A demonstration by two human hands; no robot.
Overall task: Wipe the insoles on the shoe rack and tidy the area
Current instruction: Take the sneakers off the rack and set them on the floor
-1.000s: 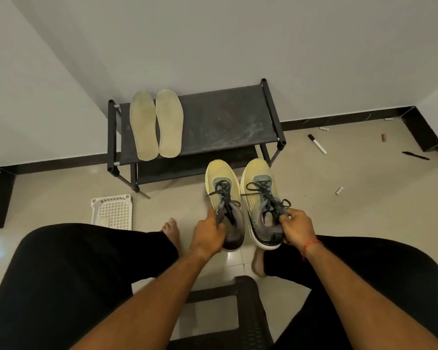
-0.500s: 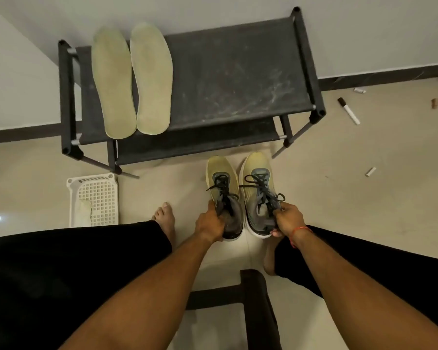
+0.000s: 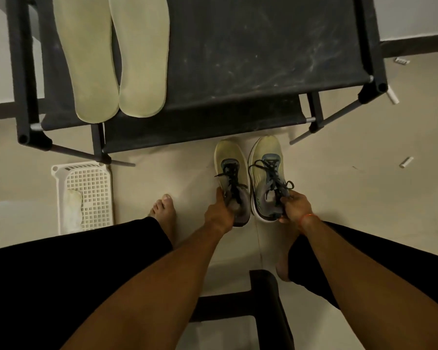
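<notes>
Beige tiled floor (image 3: 339,198) fills the head view, and a black fabric-topped, tube-framed shoe rack (image 3: 263,59) stands on it against a pale wall. Of the hands, the left hand (image 3: 219,215) is curled tight round the grey heel collar of the left sneaker (image 3: 229,160). The right hand (image 3: 295,207), a red thread at its wrist, is closed on the dark laces and collar of the right sneaker (image 3: 266,160). That makes two pale yellow and grey lace-up sneakers, side by side, toes toward the rack. The right one tilts to show its white sole edge, and I cannot tell whether either rests on the floor. Two pale yellow-green foam insoles (image 3: 86,59) lie flat and touching at the left end of the rack's top shelf, dull and faintly mottled. The bare fabric beside them carries whitish dusty streaks. One white perforated plastic basket (image 3: 57,198) sits on the floor left of the sneakers, with a pale cloth (image 3: 72,210) inside. Two bare feet (image 3: 163,213) and one black stool (image 3: 263,299) show below.
</notes>
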